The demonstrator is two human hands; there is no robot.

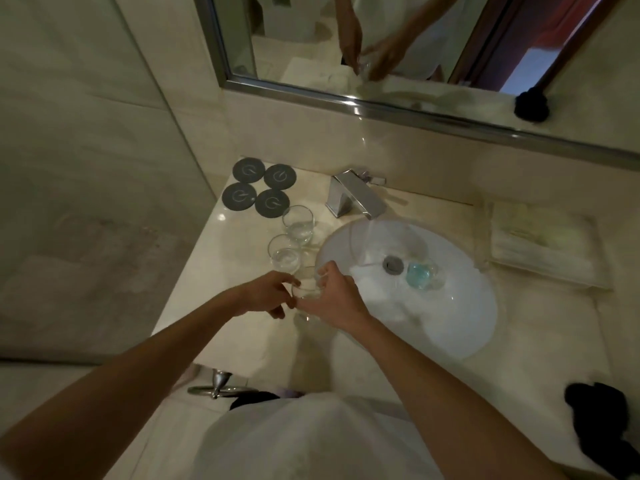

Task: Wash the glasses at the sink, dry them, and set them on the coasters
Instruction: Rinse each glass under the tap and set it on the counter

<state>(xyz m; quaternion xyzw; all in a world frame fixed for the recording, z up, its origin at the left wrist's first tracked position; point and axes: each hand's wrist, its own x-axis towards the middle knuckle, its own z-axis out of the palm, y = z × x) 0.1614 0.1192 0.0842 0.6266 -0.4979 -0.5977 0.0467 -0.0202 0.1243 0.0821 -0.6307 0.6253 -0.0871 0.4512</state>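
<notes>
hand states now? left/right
Left hand: grip closed on the glass over the counter.
Right hand: grip closed on the same glass.

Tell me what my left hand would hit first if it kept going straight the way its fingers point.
The left hand points right, at the glass it already holds with the right hand. Beyond those lies the sink basin, though depth is hard to judge.

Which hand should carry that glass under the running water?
Probably the right hand. It grips the glass on the side nearest the sink, where the faucet is running. The left hand holds the glass on the far side, next to two glasses on the counter.
</notes>
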